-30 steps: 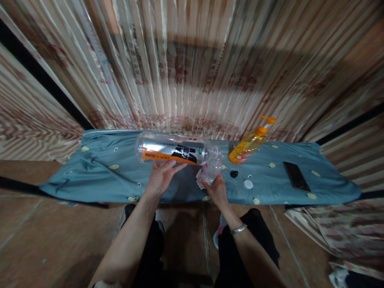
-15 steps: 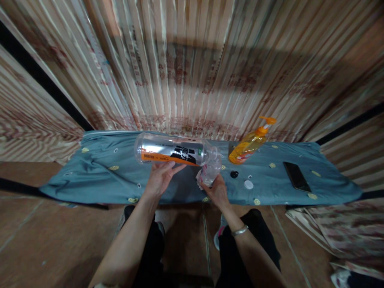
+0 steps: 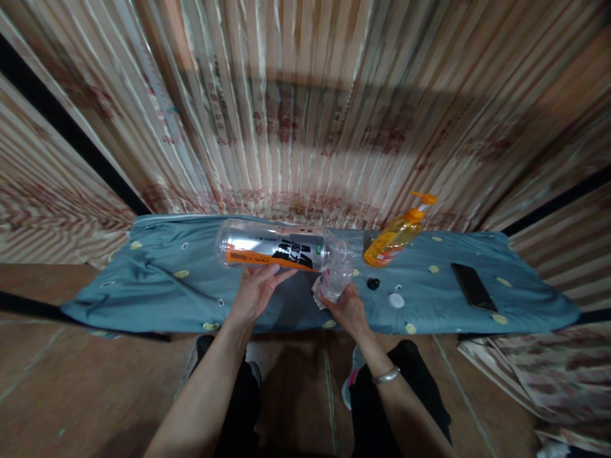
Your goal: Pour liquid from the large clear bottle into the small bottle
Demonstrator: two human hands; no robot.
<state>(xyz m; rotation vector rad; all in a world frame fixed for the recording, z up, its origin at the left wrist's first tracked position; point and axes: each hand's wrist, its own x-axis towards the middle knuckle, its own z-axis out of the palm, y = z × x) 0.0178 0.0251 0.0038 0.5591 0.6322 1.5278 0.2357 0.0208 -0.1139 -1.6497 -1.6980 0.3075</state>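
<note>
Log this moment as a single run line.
left hand: clear silver-and-orange-labelled bottle, tipped sideways | right hand: small clear plastic bottle | nearby: orange pump bottle

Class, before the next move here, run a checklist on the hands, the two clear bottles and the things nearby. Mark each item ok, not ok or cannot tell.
1. Left hand supporting the large bottle: ok.
2. Right hand holding the small bottle: ok.
3. Mouths of those two bottles lined up: cannot tell, their necks overlap in this view.
4. Pump bottle clear of both hands: ok.
5. Phone away from both held bottles: ok, it lies well to the right.
6. White disc put away: not ok, it lies loose on the cloth.
</note>
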